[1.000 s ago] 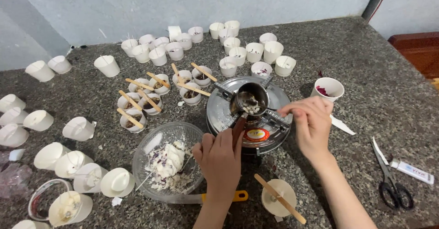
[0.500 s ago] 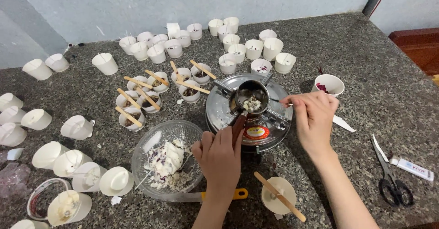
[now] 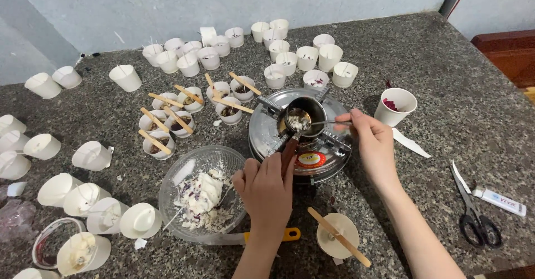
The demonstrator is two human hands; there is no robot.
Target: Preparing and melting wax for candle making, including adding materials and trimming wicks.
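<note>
A small metal pot (image 3: 304, 112) with white wax bits inside sits on a round silver stove (image 3: 267, 137). My left hand (image 3: 266, 192) grips the pot's brown handle (image 3: 288, 152). My right hand (image 3: 372, 142) holds a thin metal spoon (image 3: 326, 123) whose tip reaches into the pot. Just left of my left hand stands a clear glass bowl (image 3: 181, 179) of white wax flakes with purple specks.
Many small white cups (image 3: 287, 63) stand at the back; others lie tipped at the left (image 3: 92, 155). Several cups carry wooden sticks (image 3: 166, 124). A cup with red petals (image 3: 395, 106), scissors (image 3: 473, 218), a white tube (image 3: 499, 201) and a stick-topped cup (image 3: 337, 237) are nearby.
My right hand has shifted slightly left and up, bringing the spoon tip into the pot. My left hand stays on the pot handle.
</note>
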